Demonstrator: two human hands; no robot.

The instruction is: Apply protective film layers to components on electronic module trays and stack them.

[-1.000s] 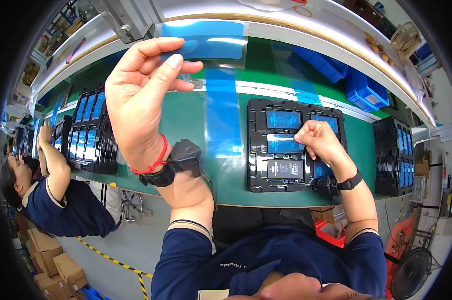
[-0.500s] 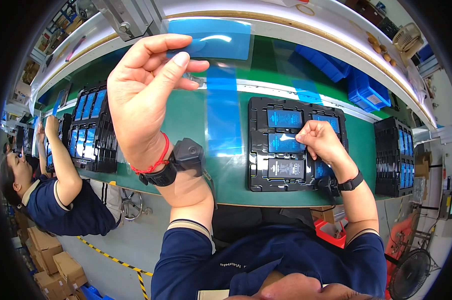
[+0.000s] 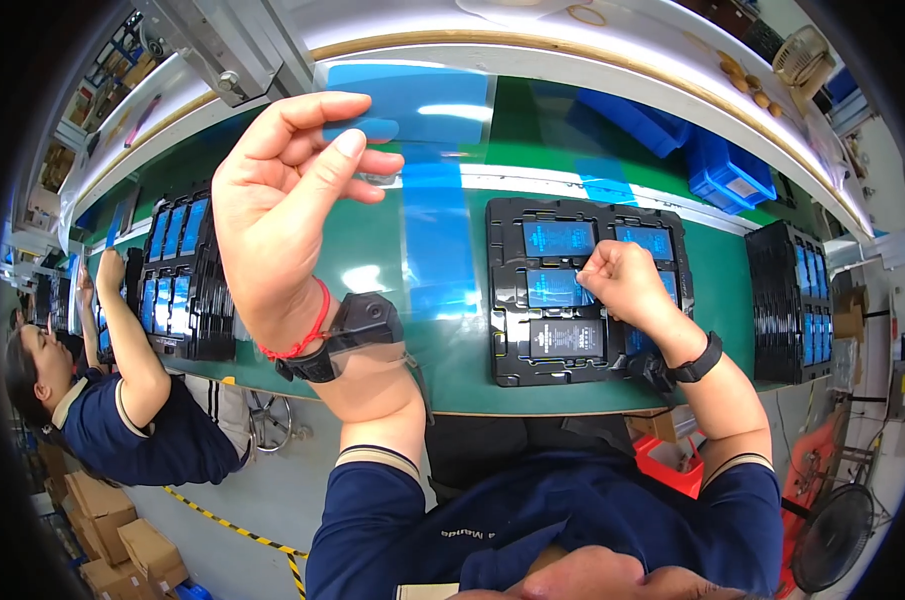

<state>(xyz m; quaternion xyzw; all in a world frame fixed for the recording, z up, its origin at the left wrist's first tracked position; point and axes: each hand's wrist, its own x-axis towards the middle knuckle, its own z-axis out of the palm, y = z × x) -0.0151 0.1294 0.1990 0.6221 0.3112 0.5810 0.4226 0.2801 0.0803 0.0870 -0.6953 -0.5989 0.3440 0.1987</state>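
My left hand (image 3: pixel 277 200) is raised above the bench, thumb and fingers closed on a small blue translucent piece of film (image 3: pixel 374 129) with a rounded end. My right hand (image 3: pixel 632 285) is over a black plastic tray (image 3: pixel 505 368), its fingertips pinched at the right edge of a blue-faced flat battery (image 3: pixel 554 289). Whatever lies between those fingertips is too small to make out. Another blue-faced battery (image 3: pixel 558 240) sits above it in the tray, and a battery with a dark grey face (image 3: pixel 567 338) sits below. My right hand partly covers the tray's right column.
Behind my left hand is a large blue film sheet (image 3: pixel 442 105) with a clear border. Stacked black trays stand at right (image 3: pixel 772 310) and left (image 3: pixel 187 335). Blue bins (image 3: pixel 722 175) sit at the back right, below a shelf (image 3: pixel 612 75). A co-worker (image 3: pixel 152 420) works at left.
The view has shifted slightly. The film piece in my left hand shows more plainly against the sheet. My right hand keeps its pinch at the same battery's edge.
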